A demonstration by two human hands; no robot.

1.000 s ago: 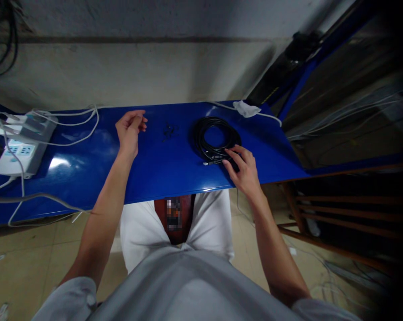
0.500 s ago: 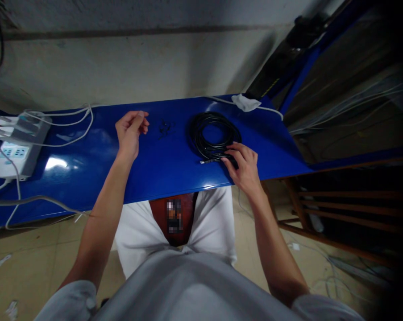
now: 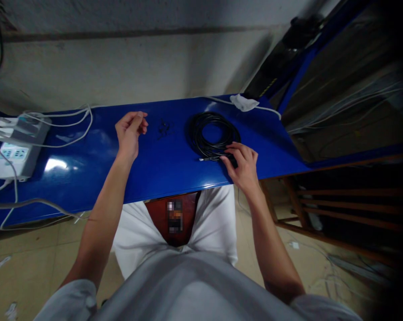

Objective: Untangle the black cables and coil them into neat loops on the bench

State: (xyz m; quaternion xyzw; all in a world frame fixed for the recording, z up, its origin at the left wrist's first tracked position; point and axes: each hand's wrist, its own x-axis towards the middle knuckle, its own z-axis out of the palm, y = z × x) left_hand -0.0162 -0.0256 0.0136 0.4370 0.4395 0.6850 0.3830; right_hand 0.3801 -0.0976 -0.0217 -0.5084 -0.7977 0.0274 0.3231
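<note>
A coiled black cable (image 3: 197, 139) lies on the blue table. Its plug end (image 3: 201, 159), with a pale metal tip, points left at the near side of the coil. My right hand (image 3: 242, 162) is at the coil's near right edge, thumb and fingertips curled on the cable. Left of the coil are several small dark pieces (image 3: 163, 128), too small to name exactly. My left hand (image 3: 130, 131) hovers beside them, its fingers curled in and the thumb pressed to the index finger. Whatever may be in that pinch is hidden.
White power strips (image 3: 12, 154) with looping white cords stand at the left. A crumpled white wrapper (image 3: 244, 102) rests on a white cord at the back right, near a tall black object (image 3: 271, 67). The wall borders the blue table (image 3: 161, 178).
The plug end has shifted up very slightly. Both hands stay nearly where they were; the view itself has moved a little.
</note>
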